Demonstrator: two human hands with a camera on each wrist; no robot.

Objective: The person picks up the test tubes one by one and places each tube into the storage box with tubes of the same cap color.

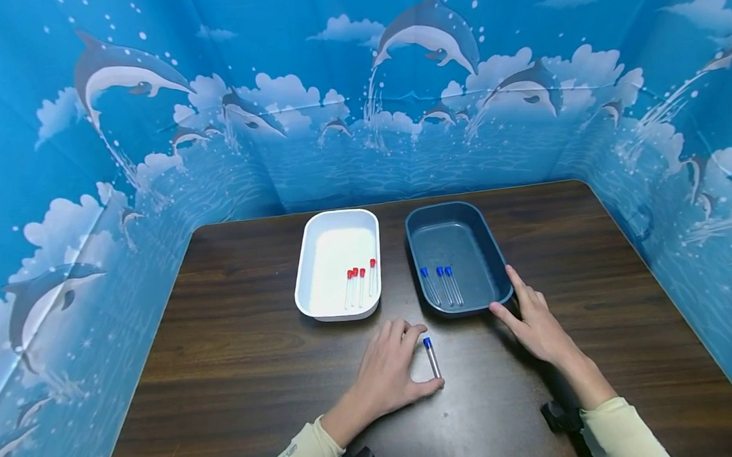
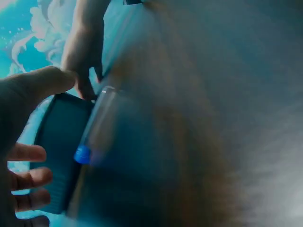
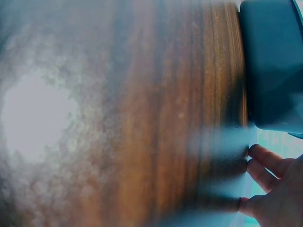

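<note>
A clear tube with a blue cap (image 1: 431,357) lies on the table in front of the trays. My left hand (image 1: 389,372) is spread around it, thumb near its lower end and forefinger by the cap; the left wrist view shows a gap between the fingers and the tube (image 2: 97,123). My right hand (image 1: 537,326) is at the near right corner of the dark blue tray (image 1: 494,249), its straight fingers and thumb right at the rim. Three blue-capped tubes (image 1: 445,286) lie inside that tray.
To the left of the dark tray stands a white tray (image 1: 327,258) with several red-capped tubes (image 1: 361,284) in its right half. Both stand on a dark wooden table (image 1: 242,345). A blue dolphin-printed curtain (image 1: 313,162) hangs around the far side and the sides.
</note>
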